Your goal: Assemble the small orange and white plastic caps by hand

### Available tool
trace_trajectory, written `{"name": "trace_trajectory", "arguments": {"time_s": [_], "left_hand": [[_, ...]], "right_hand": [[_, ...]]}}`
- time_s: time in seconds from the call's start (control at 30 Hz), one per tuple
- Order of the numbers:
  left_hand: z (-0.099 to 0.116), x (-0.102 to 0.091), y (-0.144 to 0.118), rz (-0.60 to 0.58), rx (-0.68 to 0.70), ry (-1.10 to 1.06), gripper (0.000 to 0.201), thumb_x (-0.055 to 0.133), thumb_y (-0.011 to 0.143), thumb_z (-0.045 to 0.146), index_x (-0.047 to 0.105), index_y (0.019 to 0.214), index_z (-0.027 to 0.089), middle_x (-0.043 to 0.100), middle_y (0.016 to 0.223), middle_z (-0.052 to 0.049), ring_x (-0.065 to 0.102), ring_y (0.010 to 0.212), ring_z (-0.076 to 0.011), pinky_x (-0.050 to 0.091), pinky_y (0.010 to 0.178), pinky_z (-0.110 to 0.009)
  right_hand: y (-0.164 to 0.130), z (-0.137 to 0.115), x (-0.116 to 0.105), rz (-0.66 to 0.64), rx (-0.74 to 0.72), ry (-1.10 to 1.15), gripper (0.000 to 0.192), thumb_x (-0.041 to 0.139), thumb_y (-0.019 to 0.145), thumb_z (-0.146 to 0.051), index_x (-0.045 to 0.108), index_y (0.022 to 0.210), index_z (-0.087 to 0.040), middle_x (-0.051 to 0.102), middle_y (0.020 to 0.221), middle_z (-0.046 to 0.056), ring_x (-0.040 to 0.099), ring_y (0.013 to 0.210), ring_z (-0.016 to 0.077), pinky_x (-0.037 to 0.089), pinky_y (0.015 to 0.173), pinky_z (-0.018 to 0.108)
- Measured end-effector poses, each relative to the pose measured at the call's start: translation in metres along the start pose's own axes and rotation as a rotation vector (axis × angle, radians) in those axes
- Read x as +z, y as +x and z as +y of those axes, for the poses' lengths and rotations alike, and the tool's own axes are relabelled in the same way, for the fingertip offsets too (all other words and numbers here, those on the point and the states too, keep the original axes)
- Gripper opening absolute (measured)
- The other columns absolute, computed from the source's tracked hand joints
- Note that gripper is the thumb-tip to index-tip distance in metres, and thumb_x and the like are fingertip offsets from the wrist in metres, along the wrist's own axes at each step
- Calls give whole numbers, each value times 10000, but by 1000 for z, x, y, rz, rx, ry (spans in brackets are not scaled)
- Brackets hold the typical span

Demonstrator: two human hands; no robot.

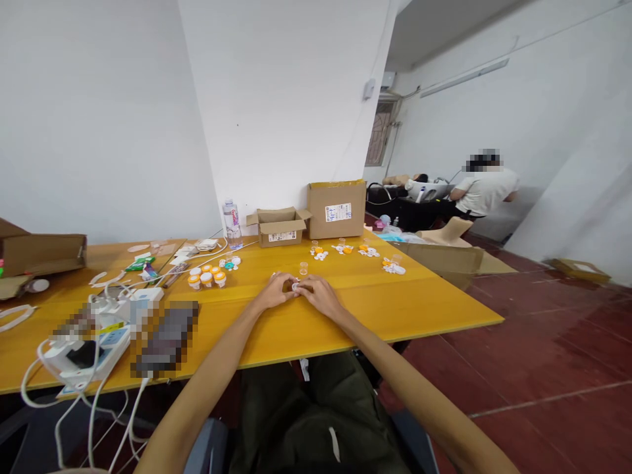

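My left hand [276, 290] and my right hand [318, 293] meet on the yellow table [395, 309], fingertips pinched together around a small white part [295, 286]. Which hand grips it I cannot tell for sure; both touch it. A small clear cup [303, 268] stands just behind my fingers. Several orange-capped little containers [206, 276] sit to the left of my hands. Small orange-and-white pieces [342, 249] lie in groups farther back.
An open cardboard box [279, 226] and a taller closed box [336, 209] stand against the wall, beside a water bottle [232, 224]. A power strip with white cables [93, 342] lies at the left. A person in a white shirt [486, 187] sits at the back right.
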State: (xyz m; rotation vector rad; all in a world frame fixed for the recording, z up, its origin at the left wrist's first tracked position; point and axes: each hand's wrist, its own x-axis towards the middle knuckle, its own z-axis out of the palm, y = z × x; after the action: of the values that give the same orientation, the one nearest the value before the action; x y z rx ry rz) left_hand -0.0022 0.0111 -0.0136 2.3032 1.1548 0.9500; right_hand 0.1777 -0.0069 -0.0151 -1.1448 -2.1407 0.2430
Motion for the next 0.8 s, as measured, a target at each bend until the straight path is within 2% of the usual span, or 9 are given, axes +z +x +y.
{"name": "trace_trajectory", "arguments": {"time_s": [0.17,0.37,0.47,0.6,0.7,0.8], "left_hand": [[4,-1,0,-2,-12,37,190,697,744,274,662,921,215,686,947,-40,594,961,-232,437,936,-399],[8,-7,-3,-30,-25,46,296,741,694,290,649,970,233,673,986,-31,574,1003,-244,412,968,-406],[8,-15,-5,-44,-14,53,341,747,690,320,645,1007,249,664,1012,-24,553,1029,-246,403,974,-399],[3,-28,-6,15,-38,87,220,624,794,284,642,1012,259,653,1002,-20,544,997,-227,409,947,-382],[-3,-32,-5,99,-77,160,177,591,806,231,644,972,259,644,960,-22,529,996,-233,402,937,-389],[-6,-33,-6,106,-103,249,158,591,805,213,650,946,254,628,948,-33,509,1012,-246,388,942,-407]], "right_hand": [[0,-1,0,56,29,48,204,566,894,-297,752,966,-259,694,1072,61,640,996,212,487,863,314],[2,9,3,148,17,70,244,502,920,-242,745,948,-243,704,1010,66,643,967,203,490,864,316],[6,18,5,123,42,45,258,491,908,-182,736,965,-234,710,966,67,650,916,201,498,832,315],[14,24,7,52,70,4,298,495,879,-117,718,1029,-246,704,992,66,648,940,210,497,837,320],[18,23,7,-10,34,-25,317,526,865,-110,700,1085,-259,678,1075,65,630,1013,211,482,878,316],[22,20,7,-59,-20,-68,324,533,871,-115,693,1108,-267,658,1098,65,618,1028,205,474,882,307]]}}
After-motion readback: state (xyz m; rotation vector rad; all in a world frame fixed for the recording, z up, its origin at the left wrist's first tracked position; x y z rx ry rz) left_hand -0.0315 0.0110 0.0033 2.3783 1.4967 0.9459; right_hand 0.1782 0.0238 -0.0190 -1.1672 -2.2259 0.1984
